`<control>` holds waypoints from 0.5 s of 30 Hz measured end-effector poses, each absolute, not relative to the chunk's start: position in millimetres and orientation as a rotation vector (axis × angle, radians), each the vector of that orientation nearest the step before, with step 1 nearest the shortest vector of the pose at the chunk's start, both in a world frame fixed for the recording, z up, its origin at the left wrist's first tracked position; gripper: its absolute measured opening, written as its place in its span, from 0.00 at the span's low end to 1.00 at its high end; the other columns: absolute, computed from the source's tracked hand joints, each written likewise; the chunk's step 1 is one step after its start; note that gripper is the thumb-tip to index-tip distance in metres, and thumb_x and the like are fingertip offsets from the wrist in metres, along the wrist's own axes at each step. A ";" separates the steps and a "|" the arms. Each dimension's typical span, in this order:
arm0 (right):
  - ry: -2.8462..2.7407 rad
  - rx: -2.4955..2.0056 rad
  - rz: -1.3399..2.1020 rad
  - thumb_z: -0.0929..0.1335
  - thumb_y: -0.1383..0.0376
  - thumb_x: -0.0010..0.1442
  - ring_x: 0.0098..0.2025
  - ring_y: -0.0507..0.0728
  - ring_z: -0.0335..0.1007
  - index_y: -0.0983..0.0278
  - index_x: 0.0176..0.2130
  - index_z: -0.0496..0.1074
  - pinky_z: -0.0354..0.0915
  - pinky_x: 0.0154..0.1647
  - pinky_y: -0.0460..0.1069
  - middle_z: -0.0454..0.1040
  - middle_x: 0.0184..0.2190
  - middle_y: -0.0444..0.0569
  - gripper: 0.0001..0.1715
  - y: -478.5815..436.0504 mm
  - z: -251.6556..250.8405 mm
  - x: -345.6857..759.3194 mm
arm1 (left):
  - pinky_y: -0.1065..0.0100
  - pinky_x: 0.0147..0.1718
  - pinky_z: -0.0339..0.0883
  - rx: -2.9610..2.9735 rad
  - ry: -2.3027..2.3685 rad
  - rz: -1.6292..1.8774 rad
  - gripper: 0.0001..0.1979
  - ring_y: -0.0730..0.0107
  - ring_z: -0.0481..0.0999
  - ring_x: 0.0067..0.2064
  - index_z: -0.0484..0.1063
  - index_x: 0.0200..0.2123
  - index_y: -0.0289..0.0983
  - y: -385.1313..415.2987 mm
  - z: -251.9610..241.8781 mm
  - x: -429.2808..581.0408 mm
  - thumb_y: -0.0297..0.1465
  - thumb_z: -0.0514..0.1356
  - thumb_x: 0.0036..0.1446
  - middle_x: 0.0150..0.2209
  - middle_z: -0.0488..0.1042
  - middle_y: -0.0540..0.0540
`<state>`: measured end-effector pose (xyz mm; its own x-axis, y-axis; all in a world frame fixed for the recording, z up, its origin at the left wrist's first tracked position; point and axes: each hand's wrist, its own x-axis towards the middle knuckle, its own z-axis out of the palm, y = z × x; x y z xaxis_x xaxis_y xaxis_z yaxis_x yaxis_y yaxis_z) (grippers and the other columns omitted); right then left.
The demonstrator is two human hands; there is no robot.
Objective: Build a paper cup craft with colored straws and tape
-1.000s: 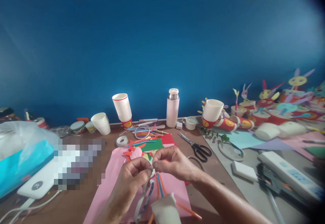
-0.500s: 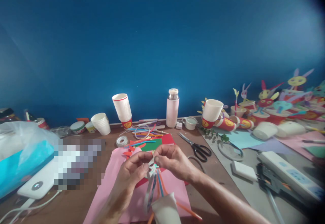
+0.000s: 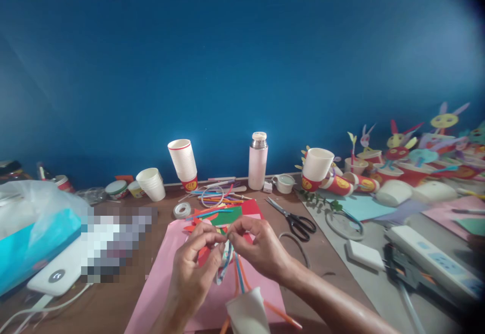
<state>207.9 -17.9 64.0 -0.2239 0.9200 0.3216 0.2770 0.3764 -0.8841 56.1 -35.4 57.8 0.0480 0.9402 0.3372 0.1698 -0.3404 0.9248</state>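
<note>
My left hand [image 3: 199, 258] and my right hand [image 3: 259, 245] meet over the pink paper [image 3: 170, 253], fingertips pinched close together. Between them is a narrow pale strip [image 3: 226, 268] with a bluish pattern; it hangs in a curve below the fingers, and its upper end is hidden by them. Closer to me a white paper cup [image 3: 248, 311] lies tilted, with orange and blue strips [image 3: 239, 274] running from it toward the hands. Red paper [image 3: 252, 207] and green paper [image 3: 229, 217] lie just beyond my fingers.
Black-handled scissors [image 3: 293, 220] lie right of the hands, a tape roll [image 3: 182, 209] to the left. Behind stand stacked cups [image 3: 182, 164] and a pink thermos [image 3: 258, 164]. Cup figures [image 3: 401, 167] crowd the right side, near a power strip [image 3: 432, 260]. A power bank [image 3: 56, 276] sits left.
The long pale strip that hung down toward the cup now shows as a shorter curve under my fingers. Both hands stay nearly in place, still pinching.
</note>
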 end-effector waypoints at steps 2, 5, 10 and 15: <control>-1.772 -1.069 0.776 0.63 0.73 0.50 0.25 0.49 0.64 0.65 0.24 0.68 0.58 0.27 0.43 0.70 0.22 0.42 0.07 -19.3 64.1 206.4 | 0.70 0.34 0.63 1.616 1.157 1.333 0.04 0.64 0.69 0.36 0.74 0.25 0.38 -34.4 55.7 55.2 0.28 0.59 0.49 0.31 0.69 0.46; -1.848 -1.046 0.586 0.63 0.72 0.50 0.25 0.50 0.64 0.64 0.25 0.68 0.58 0.28 0.44 0.70 0.22 0.43 0.06 -20.1 62.3 204.7 | 0.70 0.33 0.63 1.629 1.167 1.301 0.04 0.65 0.69 0.34 0.72 0.23 0.38 -34.0 55.1 53.4 0.28 0.59 0.49 0.29 0.69 0.47; -1.931 -0.956 0.322 0.62 0.72 0.51 0.26 0.51 0.64 0.64 0.24 0.67 0.58 0.30 0.46 0.70 0.21 0.45 0.07 -19.6 57.6 203.0 | 0.72 0.31 0.62 1.619 1.150 1.252 0.07 0.68 0.67 0.31 0.70 0.21 0.37 -34.0 60.9 53.8 0.27 0.58 0.50 0.26 0.67 0.48; -1.981 -0.923 0.165 0.63 0.73 0.51 0.26 0.51 0.64 0.65 0.24 0.68 0.57 0.30 0.46 0.70 0.21 0.46 0.07 -19.0 53.8 202.1 | 0.72 0.30 0.62 1.612 1.139 1.238 0.07 0.67 0.68 0.31 0.70 0.20 0.37 -32.3 61.4 55.9 0.27 0.58 0.49 0.26 0.68 0.48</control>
